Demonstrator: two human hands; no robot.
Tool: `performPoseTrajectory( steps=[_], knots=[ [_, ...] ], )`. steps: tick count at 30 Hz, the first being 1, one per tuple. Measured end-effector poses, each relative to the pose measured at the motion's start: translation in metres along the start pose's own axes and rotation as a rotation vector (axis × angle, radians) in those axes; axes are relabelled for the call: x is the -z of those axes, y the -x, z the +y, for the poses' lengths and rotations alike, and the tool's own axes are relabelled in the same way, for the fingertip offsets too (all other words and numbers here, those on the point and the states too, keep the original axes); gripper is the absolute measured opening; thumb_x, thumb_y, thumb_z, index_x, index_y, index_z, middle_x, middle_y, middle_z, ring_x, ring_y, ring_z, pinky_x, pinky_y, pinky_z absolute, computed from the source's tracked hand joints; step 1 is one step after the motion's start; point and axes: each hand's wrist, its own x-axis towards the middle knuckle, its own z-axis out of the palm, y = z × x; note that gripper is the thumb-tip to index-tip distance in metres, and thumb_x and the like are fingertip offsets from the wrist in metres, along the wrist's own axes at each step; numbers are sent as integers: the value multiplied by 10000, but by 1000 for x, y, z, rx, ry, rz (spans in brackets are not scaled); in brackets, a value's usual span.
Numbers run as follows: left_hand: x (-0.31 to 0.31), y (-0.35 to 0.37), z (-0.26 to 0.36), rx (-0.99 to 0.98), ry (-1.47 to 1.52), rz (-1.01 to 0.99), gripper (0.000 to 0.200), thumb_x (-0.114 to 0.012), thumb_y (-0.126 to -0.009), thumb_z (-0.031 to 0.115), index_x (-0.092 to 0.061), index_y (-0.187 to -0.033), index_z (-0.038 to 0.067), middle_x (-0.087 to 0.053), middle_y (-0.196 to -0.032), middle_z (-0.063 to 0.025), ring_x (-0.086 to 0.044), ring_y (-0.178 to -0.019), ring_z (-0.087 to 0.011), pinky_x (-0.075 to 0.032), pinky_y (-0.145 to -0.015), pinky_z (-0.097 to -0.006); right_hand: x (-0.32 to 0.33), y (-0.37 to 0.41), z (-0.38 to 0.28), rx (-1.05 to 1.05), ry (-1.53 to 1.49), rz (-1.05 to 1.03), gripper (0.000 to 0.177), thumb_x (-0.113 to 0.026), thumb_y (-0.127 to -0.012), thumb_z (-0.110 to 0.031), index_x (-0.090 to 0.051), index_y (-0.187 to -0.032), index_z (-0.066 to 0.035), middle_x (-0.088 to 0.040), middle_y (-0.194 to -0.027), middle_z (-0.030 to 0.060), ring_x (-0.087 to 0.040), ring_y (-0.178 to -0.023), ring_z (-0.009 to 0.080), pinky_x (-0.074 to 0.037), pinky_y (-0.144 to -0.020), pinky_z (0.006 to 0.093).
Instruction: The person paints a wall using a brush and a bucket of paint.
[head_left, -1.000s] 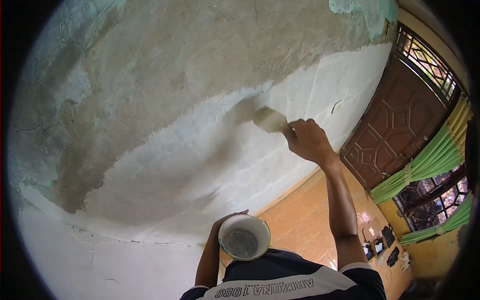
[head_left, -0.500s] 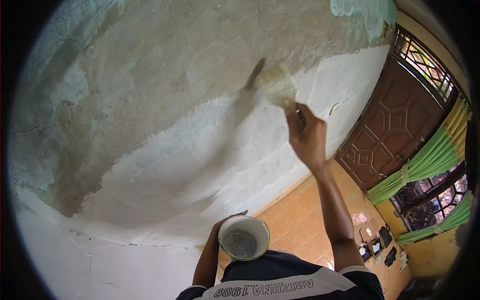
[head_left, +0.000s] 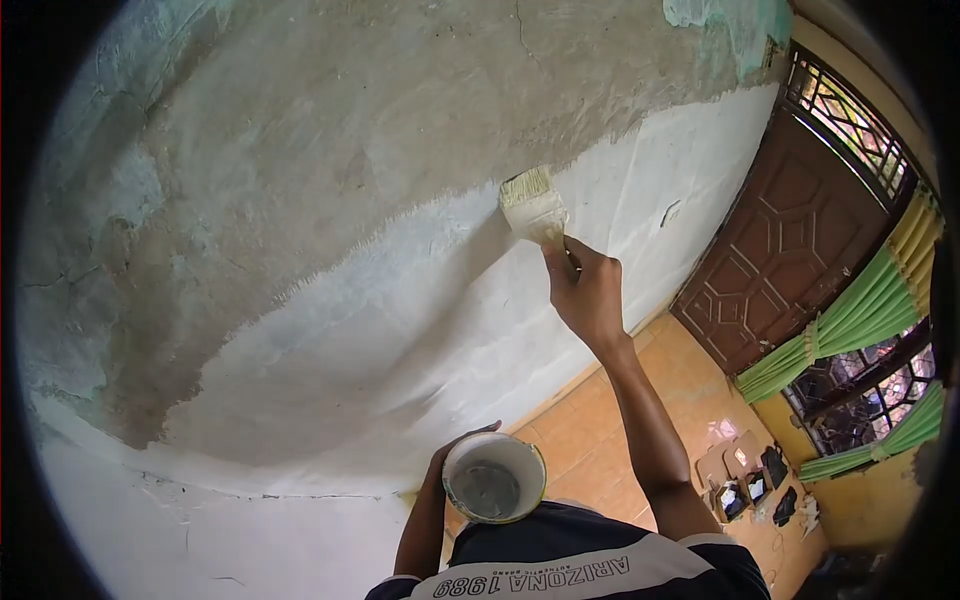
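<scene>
My right hand (head_left: 590,295) grips the handle of a wide paint brush (head_left: 535,205), whose pale bristles lie against the wall at the border between bare grey plaster (head_left: 400,120) and white paint (head_left: 650,190). Low in the view, my left hand (head_left: 455,450) is wrapped round the far side of a white bucket (head_left: 535,465), with most of its fingers hidden. Greyish-white paint (head_left: 487,488) lies at the bottom of the bucket, which is held close to my shirt.
A brown panelled door (head_left: 785,245) stands at the right, beside green curtains (head_left: 870,310) and a grilled window (head_left: 870,390). Orange floor tiles (head_left: 600,430) run below the wall. Boxes and dark items (head_left: 755,485) lie on the floor at the lower right.
My right hand and the brush have moved down and a little left in the view; the brush is no longer blurred. The bucket has shifted very slightly right.
</scene>
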Motion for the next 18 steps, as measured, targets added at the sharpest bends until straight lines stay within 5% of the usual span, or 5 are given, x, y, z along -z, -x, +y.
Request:
performPoseTrajectory(
  steps=[7, 10, 13, 18],
  knots=[
    [-4, 5, 3, 53, 33, -54, 470, -701, -996, 592, -764, -925, 132, -758, -864, -46, -695, -747, -177, -590, -760, -394, 13, -2, -3, -68, -77, 38, 321, -698, -1047, -272, -761, -1017, 41, -425, -563, 25, -326, -572, 82, -311, -498, 322],
    [-11, 12, 0, -75, 52, 46, 463, -724, -980, 591, -761, -915, 134, -756, -866, -52, -696, -749, -181, -591, -762, -398, 10, -5, 3, -89, -35, 1, 322, -695, -1048, -273, -763, -1017, 40, -415, -560, 16, -324, -573, 70, -295, -497, 324],
    [-8, 8, -2, 86, 59, -30, 450, -748, -963, 589, -756, -898, 144, -750, -863, -51, -691, -751, -177, -585, -764, -396, 22, 0, -1, -59, -28, 6, 331, -697, -1051, -270, -755, -1010, 53, -404, -569, 2, -323, -579, 60, -285, -495, 317],
    [-4, 5, -4, 8, 39, 65, 452, -750, -959, 594, -747, -872, 151, -738, -842, -38, -675, -736, -173, -576, -754, -394, 14, 2, -6, -98, -138, 128, 330, -703, -1057, -257, -767, -1130, 59, -404, -591, -23, -323, -593, 48, -272, -497, 293]
  ],
)
